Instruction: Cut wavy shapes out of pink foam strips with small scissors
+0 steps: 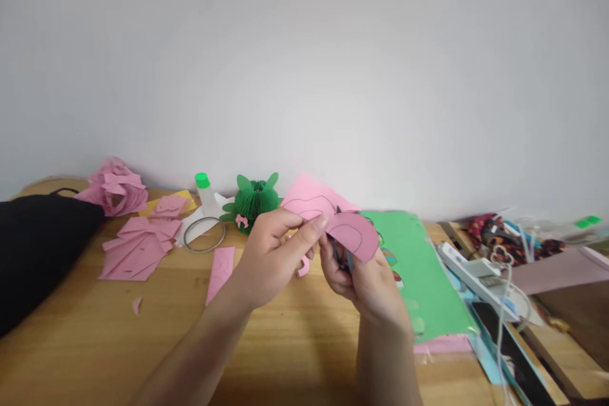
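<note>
My left hand (280,250) pinches a pink sheet of paper (309,193) with curved dark lines drawn on it. In my right hand (368,285) is a pair of scissors (345,258), its handles partly hidden by the fingers. A rounded, partly cut section of the paper curls over the right hand, and a dark blade tip shows at the upper edge of the cut. Below the hands lies a small curved pink scrap (303,266). Just behind the left hand stands a green pleated paper ball (257,200) with leaf-like ears and a small pink bow.
Pink paper pieces (137,247), a grey ring (204,250), a glue stick (205,193) and a black bag (42,247) are at left. To the right lie a green paper pack (419,266), a power strip (476,279) with a white cable and a phone (511,349). A wall rises behind.
</note>
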Demonstrator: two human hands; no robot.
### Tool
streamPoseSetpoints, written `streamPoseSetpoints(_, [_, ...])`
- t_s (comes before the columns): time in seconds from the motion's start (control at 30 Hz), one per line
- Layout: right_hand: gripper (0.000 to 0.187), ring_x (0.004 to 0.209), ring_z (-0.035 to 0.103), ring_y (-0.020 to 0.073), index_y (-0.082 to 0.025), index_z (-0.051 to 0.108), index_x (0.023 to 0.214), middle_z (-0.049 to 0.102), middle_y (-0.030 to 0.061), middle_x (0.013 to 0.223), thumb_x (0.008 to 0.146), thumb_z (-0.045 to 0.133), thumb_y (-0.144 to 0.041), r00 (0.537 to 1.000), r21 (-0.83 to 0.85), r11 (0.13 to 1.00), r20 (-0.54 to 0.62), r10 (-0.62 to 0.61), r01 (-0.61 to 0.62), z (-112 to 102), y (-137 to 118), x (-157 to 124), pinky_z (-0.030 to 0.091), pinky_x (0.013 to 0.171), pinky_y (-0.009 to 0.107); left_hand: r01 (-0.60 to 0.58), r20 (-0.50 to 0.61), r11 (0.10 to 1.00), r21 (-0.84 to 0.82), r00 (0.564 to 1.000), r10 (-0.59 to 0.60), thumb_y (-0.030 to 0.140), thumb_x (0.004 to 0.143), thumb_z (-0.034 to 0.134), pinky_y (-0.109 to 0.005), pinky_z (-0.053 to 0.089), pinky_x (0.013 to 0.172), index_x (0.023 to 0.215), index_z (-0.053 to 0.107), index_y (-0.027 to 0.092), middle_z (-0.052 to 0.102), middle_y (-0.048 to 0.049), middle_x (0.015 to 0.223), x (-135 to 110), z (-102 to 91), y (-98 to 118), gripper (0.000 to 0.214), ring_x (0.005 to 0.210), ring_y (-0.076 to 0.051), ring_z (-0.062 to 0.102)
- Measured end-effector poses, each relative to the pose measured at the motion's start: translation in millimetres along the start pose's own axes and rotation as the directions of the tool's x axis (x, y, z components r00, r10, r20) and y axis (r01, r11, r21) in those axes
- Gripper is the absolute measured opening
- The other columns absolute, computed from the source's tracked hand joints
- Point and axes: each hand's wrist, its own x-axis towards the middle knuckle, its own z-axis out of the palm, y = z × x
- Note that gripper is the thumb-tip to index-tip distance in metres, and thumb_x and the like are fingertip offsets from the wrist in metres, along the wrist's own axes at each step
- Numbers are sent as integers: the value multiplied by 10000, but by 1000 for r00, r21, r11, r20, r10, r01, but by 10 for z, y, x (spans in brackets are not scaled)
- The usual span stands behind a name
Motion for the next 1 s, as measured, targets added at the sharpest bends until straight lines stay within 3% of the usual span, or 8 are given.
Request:
streamPoseSetpoints(0.3, [391, 370, 113, 36, -181, 519, 692, 257, -119, 443, 926, 533, -493, 998, 43, 999, -58, 17, -15, 71, 16, 28, 102, 346, 169, -25, -57, 999, -29, 998, 23, 343, 882, 558, -231, 380, 449, 476, 471, 188, 488, 11, 437, -32, 77, -3, 443, 467, -109, 499])
streamPoseSetpoints(0.53, [363, 373, 113, 39, -196, 481, 659, 253, -116, 438, 899, 557, -458, 990, 72, 997, -140, 3, 7, 126, 35, 42, 90, 340, 165, -62, -125, 997, -51, 991, 55, 257, 878, 575, -189, 400, 474, 525, 582, 175, 544, 31, 468, -44, 129, 7, 362, 476, -80, 505])
streamPoseSetpoints(1.0, [385, 368, 135, 40, -188, 506, 633, 278, -106, 430, 896, 559, -464, 987, 78, 997, -160, -15, 28, 114, 38, 43, 102, 337, 162, -75, -169, 995, -60, 983, 64, 233, 876, 568, -174, 406, 453, 514, 596, 171, 548, 37, 446, -49, 175, 19, 368, 452, -74, 506])
